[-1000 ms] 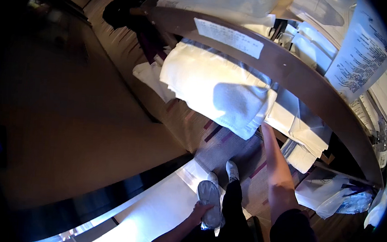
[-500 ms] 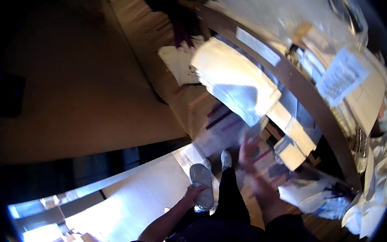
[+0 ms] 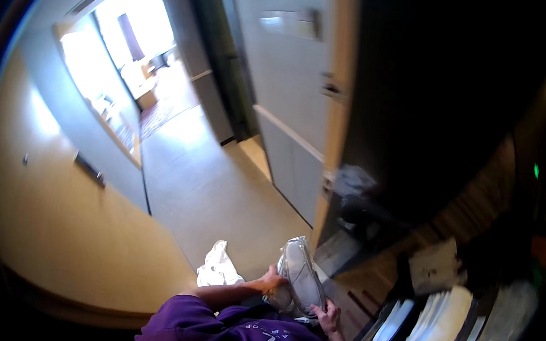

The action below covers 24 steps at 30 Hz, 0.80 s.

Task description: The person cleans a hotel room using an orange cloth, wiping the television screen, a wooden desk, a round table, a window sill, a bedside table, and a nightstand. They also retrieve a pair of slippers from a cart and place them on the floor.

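Note:
A pair of pale slippers [image 3: 301,273], seemingly in clear plastic wrap, is held upright in front of my body. My left hand [image 3: 273,282] grips them from the left, its fingers closed on the side. Lower down at their right edge, my right hand [image 3: 327,316] pinches the wrap or the slipper's rim; which of the two I cannot tell. On the floor just left of the slippers lies a crumpled white cloth or bag [image 3: 218,267].
A wooden door [image 3: 76,215] stands at the left and a grey door [image 3: 292,109] farther ahead. Between them a pale floor [image 3: 221,205] leads toward a bright room. A cart at the lower right carries folded linen [image 3: 440,324], with a pale bag [image 3: 436,266] beyond it.
My view has swung from the loaded cart to the doorway. The right hand, blurred near the cart before, has come over to the slippers. The left hand has kept hold of them.

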Available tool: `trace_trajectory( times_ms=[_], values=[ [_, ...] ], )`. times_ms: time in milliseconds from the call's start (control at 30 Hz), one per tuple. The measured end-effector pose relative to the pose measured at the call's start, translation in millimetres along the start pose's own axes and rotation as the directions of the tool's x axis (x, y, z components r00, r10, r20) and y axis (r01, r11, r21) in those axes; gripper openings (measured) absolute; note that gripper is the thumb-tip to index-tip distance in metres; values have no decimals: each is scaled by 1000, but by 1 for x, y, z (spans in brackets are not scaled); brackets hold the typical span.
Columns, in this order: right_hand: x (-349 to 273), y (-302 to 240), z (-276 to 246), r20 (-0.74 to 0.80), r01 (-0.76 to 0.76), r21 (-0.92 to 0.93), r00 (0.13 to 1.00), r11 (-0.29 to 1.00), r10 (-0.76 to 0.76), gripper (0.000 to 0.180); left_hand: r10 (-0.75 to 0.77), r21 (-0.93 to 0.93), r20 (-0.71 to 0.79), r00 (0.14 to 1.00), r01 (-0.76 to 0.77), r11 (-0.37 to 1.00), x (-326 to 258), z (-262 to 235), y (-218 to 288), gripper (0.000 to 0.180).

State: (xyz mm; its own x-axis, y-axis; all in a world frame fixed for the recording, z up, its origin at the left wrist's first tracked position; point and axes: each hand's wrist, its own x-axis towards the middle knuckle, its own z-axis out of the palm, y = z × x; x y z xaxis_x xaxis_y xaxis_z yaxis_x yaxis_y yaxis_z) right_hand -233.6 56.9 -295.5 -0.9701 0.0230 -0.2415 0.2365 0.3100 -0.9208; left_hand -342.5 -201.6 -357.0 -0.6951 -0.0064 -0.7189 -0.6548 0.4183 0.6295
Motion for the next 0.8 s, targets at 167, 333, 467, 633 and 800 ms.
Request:
trace_trajectory(
  times_ms=[167,333,467,633,800],
  values=[
    [60,-23,33,252,-32,176,968,984,-14,32,307,-407,-212,928,-369,835,-9,-51,0,93],
    [126,-93,113,380,-215,390,923,895,56,30,232,-642,-234,944,-329,693,10,-147,-23,60],
    [184,-157,177,447,-347,442,885,827,133,27,199,-846,-330,923,-382,371,21,-235,-23,49],
    [262,-216,260,658,-459,421,749,782,85,38,283,-581,-561,778,-614,534,18,-351,5,46],
    [334,-239,329,735,-417,418,678,807,-30,44,212,-734,-521,827,-561,384,53,-429,27,46]
  ],
)
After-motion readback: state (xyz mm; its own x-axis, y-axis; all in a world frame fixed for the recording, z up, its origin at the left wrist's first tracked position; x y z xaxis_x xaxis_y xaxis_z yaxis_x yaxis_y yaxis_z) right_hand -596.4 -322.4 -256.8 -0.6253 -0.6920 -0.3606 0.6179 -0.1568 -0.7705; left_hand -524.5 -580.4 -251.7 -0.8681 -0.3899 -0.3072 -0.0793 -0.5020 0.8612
